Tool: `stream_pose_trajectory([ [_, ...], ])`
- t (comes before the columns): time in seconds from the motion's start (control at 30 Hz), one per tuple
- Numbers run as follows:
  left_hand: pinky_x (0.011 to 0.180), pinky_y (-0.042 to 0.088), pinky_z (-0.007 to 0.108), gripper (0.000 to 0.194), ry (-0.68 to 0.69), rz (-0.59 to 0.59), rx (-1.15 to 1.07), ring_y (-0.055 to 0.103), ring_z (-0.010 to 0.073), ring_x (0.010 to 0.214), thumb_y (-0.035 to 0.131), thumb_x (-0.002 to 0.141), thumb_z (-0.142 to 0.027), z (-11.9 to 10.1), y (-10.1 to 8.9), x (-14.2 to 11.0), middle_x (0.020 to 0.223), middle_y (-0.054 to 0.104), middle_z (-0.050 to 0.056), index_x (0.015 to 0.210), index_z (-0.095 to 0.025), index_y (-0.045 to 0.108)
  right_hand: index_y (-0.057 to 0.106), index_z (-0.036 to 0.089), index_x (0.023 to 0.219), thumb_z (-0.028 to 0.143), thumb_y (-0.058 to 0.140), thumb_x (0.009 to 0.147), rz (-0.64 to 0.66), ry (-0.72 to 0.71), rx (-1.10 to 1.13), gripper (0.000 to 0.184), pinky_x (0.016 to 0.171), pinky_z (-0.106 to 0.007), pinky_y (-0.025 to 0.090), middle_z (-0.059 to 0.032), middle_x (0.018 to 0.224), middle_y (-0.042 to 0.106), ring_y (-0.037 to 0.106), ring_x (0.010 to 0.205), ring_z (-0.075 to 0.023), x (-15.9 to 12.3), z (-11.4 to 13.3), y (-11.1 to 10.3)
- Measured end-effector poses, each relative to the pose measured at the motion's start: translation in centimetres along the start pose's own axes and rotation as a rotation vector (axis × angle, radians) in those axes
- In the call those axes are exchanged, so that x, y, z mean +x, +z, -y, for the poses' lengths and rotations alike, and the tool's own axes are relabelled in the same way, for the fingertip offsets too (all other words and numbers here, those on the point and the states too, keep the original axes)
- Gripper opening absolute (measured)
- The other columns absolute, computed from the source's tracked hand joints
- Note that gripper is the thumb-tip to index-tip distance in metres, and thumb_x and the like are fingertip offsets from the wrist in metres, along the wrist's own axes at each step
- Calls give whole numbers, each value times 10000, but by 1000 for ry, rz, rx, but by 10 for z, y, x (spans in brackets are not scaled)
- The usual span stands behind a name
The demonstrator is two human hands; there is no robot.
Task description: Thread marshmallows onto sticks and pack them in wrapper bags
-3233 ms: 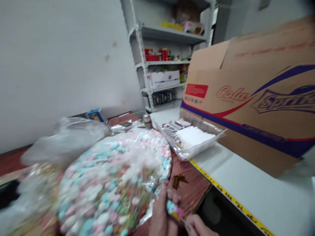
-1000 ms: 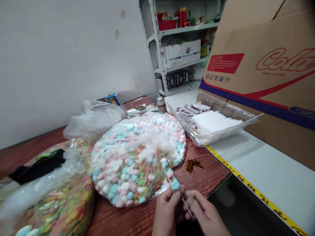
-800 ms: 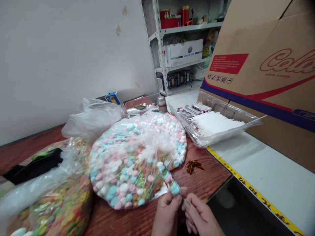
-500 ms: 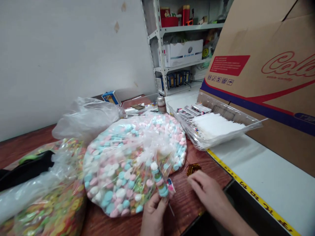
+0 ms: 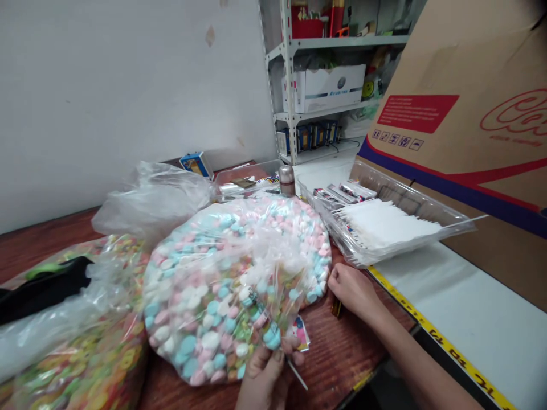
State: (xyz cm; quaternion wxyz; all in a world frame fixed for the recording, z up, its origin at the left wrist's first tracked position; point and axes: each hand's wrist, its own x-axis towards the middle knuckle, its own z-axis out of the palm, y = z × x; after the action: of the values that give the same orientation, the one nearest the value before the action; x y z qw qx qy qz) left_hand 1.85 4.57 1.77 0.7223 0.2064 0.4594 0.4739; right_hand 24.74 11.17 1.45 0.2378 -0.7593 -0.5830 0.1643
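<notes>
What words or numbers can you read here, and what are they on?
"C...": red script on the cardboard carton, cut off at the picture's edge.
Red label on the carton: too small to read.
White box: blue lettering, too blurred to read.
Yellow tape: dark characters, too blurred to read.

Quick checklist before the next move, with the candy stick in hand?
1. Left hand grip on candy stick: ok, held.
2. Stick's candies apart from the candy bag: cannot tell, they overlap in view.
3. Right hand free: ok, empty, on the wooden table.
4. Gold foil piece near right hand: ok.
5. Printed paper tag fixed to the stick: cannot tell.
</notes>
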Motion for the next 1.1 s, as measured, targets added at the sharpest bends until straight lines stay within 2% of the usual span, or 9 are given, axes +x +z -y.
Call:
stream_pose_trajectory([
  [0.13,610,538,275,193,-321,179,-124,676,158,663,821,668,-251,2,11,-9,896,737,90,769,-146,694,556,184,829,293,405,965,-118,-109,201,231,568,-220,480,-9,723,649,616,607,-126,-45,10,-9],
  [0.23,597,536,254,168,-472,376,-191,680,147,661,791,714,-251,7,18,-17,899,728,87,788,-146,683,563,197,946,292,409,961,-243,-268,280,181,632,-252,517,-50,822,699,669,696,-159,-84,13,-6],
  [0.33,605,534,241,155,-462,413,-248,676,138,667,766,744,-236,7,21,-25,894,721,83,830,-142,678,570,252,1153,192,519,920,-338,-688,289,246,753,-326,523,-78,989,743,700,874,-206,-113,11,-4],
  [0.4,605,529,234,136,-425,363,-260,667,129,656,746,764,-221,2,20,-30,862,711,68,849,-138,679,561,299,1244,162,560,920,-343,-848,285,352,759,-360,514,-83,1042,753,705,888,-213,-127,11,-5],
  [0.67,650,522,217,115,-262,245,-159,630,104,649,732,776,-212,-7,16,-41,779,678,60,813,-104,718,632,378,1197,160,543,949,-253,-842,326,343,875,-429,498,-37,1001,773,700,963,-224,-155,14,-5],
  [0.77,675,523,226,116,-125,176,-113,639,114,669,761,742,-219,-5,15,-40,775,681,44,783,-115,727,651,316,1171,234,542,937,-93,-623,521,271,843,-366,526,-59,1070,741,686,969,-224,-147,12,-3],
  [0.93,704,496,268,123,32,230,33,635,141,672,709,789,-262,-3,12,-34,747,704,46,830,-150,738,655,207,1047,471,452,953,467,152,1108,345,588,-258,508,-57,892,697,631,671,-150,-142,30,-1],
  [1.0,738,477,292,144,72,262,121,633,164,706,679,813,-276,-1,10,-32,736,707,54,854,-150,735,637,179,921,508,546,896,568,274,1274,342,487,-209,435,-6,736,628,560,560,-110,-145,39,3],
  [1.1,791,446,311,156,129,234,260,619,189,762,661,821,-294,0,6,-30,741,710,50,847,-157,729,541,182,737,504,616,853,521,301,1287,350,433,-176,337,72,583,485,407,438,-55,-147,41,9],
])
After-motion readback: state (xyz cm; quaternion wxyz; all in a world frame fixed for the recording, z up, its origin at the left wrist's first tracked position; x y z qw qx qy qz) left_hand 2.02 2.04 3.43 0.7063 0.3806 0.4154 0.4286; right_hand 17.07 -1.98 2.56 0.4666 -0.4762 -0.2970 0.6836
